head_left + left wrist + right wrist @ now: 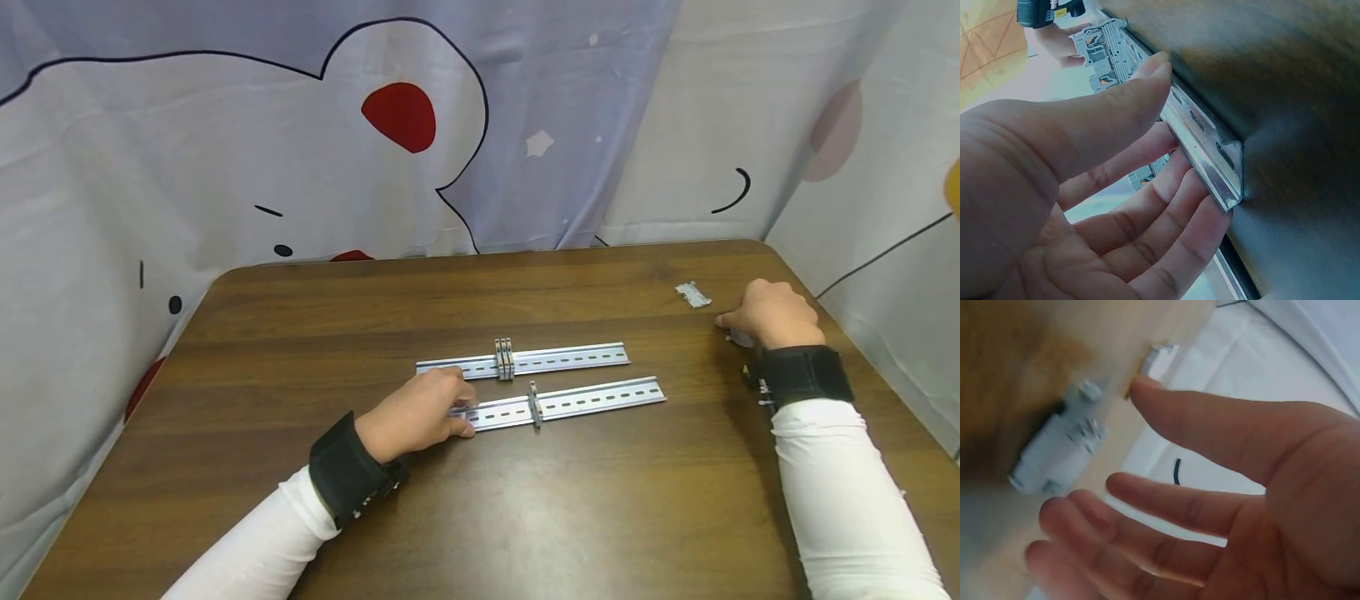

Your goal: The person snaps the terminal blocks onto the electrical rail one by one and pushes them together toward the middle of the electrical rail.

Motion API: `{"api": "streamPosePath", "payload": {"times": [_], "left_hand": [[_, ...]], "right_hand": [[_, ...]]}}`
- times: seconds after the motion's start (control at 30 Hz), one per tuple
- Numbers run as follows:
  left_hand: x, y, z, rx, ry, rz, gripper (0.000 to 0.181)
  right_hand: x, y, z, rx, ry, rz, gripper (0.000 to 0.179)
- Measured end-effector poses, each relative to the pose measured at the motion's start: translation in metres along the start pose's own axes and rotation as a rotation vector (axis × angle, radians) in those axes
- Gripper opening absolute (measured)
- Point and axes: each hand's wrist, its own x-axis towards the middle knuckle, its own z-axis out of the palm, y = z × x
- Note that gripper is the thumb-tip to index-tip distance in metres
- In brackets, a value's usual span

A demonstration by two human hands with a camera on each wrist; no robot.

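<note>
1. Left hand (420, 408): centre of the head frame, thumb on one edge and fingers on the other, pinching the left end of the near rail.
2. Right hand (776, 312): right side of frame, thumb well apart from loosely bent fingers, nothing gripped.
3. Near rail (600, 398): slotted metal, just below frame centre, running right from the left hand, slightly tilted up.
4. Single block (535, 404): clipped across near rail, around its middle.
5. Half-hidden piece (738, 337): pale, right of frame, under right hand; contact, can't tell.
6. Far rail (562, 358): just above near rail, apart from it; block stack (504, 360) across it, left of its middle.
7. Flat loose piece (693, 295): right part of frame, up and left of right hand, on brown table (300, 333).
8. Printed cloth (225, 150): top of frame, behind table.
</note>
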Motion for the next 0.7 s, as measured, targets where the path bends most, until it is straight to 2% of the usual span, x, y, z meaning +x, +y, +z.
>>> {"api": "streamPosePath", "payload": {"times": [0.13,0.33,0.47,0.57,0.7], "left_hand": [[-0.0002,0.0004,-0.0003,0.005,0.005,0.004,0.017],[-0.0004,0.0014,-0.0012,-0.003,0.002,0.001,0.017],[-0.0005,0.0015,-0.0012,0.0,-0.006,-0.007,0.017],[-0.0008,0.0014,-0.0011,0.002,-0.008,-0.01,0.017],[-0.0008,0.0011,-0.001,0.0,-0.007,-0.009,0.017]], "right_hand": [[-0.0055,-0.0007,-0.0042,-0.005,-0.007,0.027,0.057],[-0.0052,0.0028,-0.0034,0.025,-0.072,0.011,0.04],[-0.0028,0.0056,-0.0026,0.016,-0.066,-0.015,0.035],[-0.0016,0.0063,-0.0034,-0.001,-0.03,-0.042,0.039],[-0.001,0.003,-0.0062,-0.011,-0.03,-0.044,0.046]]}}
